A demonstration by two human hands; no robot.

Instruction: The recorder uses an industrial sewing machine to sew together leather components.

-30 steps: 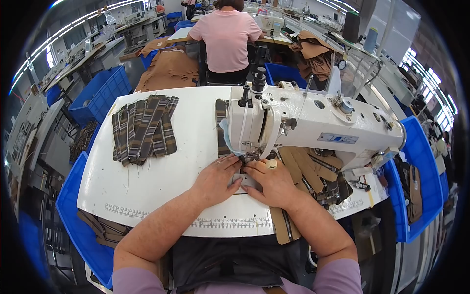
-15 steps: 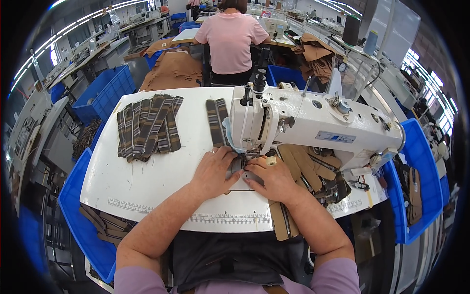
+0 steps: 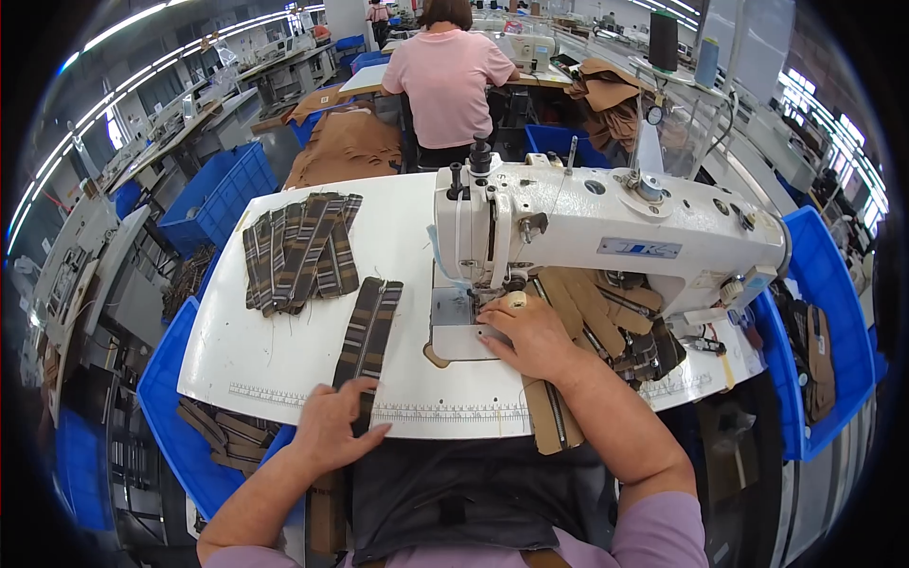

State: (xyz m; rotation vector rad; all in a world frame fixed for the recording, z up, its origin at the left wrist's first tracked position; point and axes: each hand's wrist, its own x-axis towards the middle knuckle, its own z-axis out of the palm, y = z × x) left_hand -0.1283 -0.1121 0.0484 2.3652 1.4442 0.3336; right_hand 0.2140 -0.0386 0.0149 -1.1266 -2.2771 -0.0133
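My left hand (image 3: 331, 424) is at the near edge of the white table, its fingers closed around the near end of a brown striped fabric strip (image 3: 367, 331). A zipper runs lengthwise down that strip, and its far end lies flat on the table. My right hand (image 3: 532, 333), a ring on one finger, rests on the bed of the sewing machine (image 3: 559, 213), fingers stretched toward the presser foot. Thumb and forefinger are apart there, with nothing visible between them. Several similar striped strips (image 3: 301, 251) lie in an overlapping pile at the table's far left.
Tan zipper strips (image 3: 568, 312) lie under the machine arm, one hanging over the front edge. Blue bins stand at left (image 3: 161, 379) and right (image 3: 838, 379), with fabric pieces inside. Ahead, a person in a pink shirt (image 3: 447, 85) sits beside heaped brown material (image 3: 346, 147).
My left hand has left the needle area and moved toward me and left, bringing the striped strip from beside the machine head to the near edge. My right hand stays near the presser foot.
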